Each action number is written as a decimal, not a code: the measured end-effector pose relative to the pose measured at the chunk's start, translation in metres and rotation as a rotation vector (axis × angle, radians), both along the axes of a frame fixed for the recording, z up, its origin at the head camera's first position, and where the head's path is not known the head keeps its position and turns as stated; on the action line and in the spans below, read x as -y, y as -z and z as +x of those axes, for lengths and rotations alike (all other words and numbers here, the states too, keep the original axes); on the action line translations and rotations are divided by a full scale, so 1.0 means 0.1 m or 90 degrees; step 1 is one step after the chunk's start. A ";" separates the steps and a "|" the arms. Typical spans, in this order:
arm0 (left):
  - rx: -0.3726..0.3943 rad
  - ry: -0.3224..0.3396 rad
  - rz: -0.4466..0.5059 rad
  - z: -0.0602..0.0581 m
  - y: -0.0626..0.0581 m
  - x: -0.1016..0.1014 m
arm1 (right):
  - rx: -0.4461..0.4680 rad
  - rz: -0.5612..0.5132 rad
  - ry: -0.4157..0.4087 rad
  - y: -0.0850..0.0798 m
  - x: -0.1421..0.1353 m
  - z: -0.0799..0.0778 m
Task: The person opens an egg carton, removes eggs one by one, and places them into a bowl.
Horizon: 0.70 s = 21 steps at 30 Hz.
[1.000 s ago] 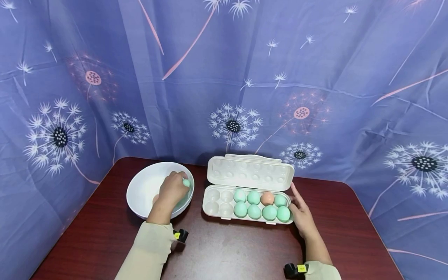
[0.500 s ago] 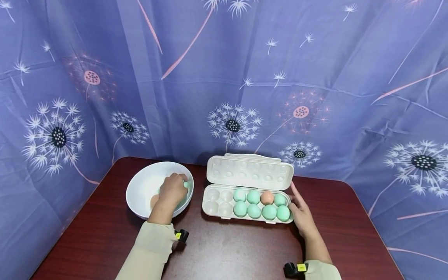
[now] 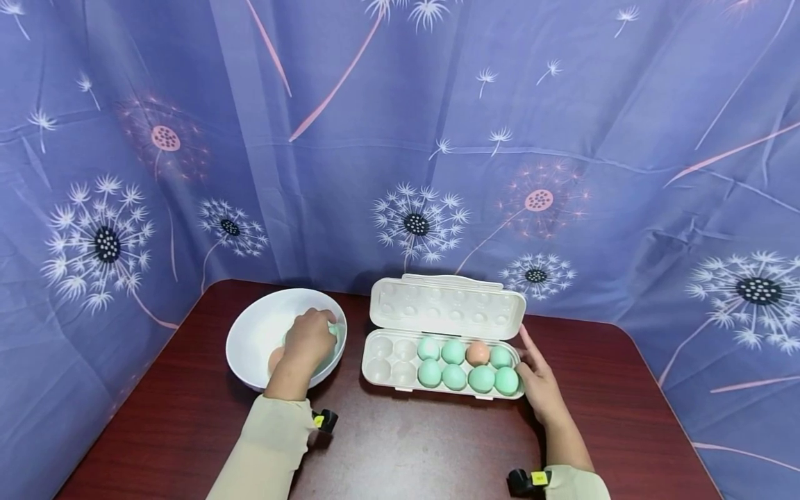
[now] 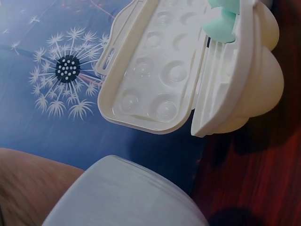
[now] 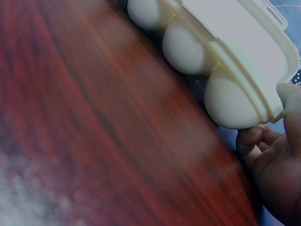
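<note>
My left hand (image 3: 309, 340) reaches down into the white bowl (image 3: 246, 340), its back toward the head camera. Green eggs (image 3: 334, 332) show beside its fingers, and a brown egg (image 3: 276, 357) lies left of its wrist. The fingertips are hidden, and I cannot tell whether they hold an egg. At the right end of the open egg carton (image 3: 409, 390), my right hand (image 3: 539, 382) grips the edge, thumb near the rim and fingers on the outside. Several green eggs (image 3: 454, 377) and one brown egg (image 3: 478, 353) sit in the carton; its left-end cups are bare.
The carton's lid (image 3: 446, 309) stands tilted back against the patterned blue curtain (image 3: 325, 194). Bowl and carton rest toward the back of the dark red table (image 3: 400, 444), the bowl left of the carton.
My left hand has sunk slightly deeper into the bowl, and the green egg by its fingers shows lower. Over the last half second it stays nearly still. My right hand keeps its place.
</note>
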<state>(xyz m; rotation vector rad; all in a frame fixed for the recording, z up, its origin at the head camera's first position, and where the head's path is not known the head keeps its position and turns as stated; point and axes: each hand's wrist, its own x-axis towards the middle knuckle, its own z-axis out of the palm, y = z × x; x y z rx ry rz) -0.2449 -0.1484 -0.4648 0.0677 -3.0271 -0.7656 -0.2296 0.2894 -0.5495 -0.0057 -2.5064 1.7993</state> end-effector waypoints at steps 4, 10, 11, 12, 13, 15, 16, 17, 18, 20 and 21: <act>-0.005 -0.011 0.003 0.01 -0.05 0.00 | 0.000 0.000 -0.002 0.00 0.00 0.00; -0.056 -0.032 0.017 0.03 -0.12 -0.01 | -0.005 -0.003 -0.005 0.01 -0.01 0.00; -0.067 -0.033 0.020 0.04 -0.14 -0.02 | -0.006 -0.003 -0.005 0.01 -0.01 0.00; -0.076 -0.034 0.023 0.04 -0.15 -0.02 | -0.007 -0.003 -0.005 0.01 -0.01 0.00; -0.084 -0.035 0.028 0.04 -0.17 -0.03 | -0.008 -0.003 -0.005 0.01 -0.01 0.00; -0.094 -0.033 0.040 0.05 -0.20 -0.04 | -0.011 -0.003 -0.005 0.01 -0.01 0.00; -0.095 -0.032 0.047 0.06 -0.21 -0.05 | -0.011 -0.004 -0.005 0.00 -0.01 0.00; -0.096 -0.030 0.055 0.07 -0.23 -0.06 | -0.011 -0.004 -0.006 0.00 -0.01 0.00; -0.096 -0.029 0.065 0.07 -0.24 -0.07 | -0.011 -0.004 -0.006 0.00 0.00 0.00; -0.099 -0.023 0.081 0.09 -0.27 -0.09 | -0.010 -0.003 -0.007 0.00 0.00 0.00; -0.103 -0.017 0.088 0.10 -0.29 -0.10 | -0.009 -0.004 -0.007 0.00 0.00 0.00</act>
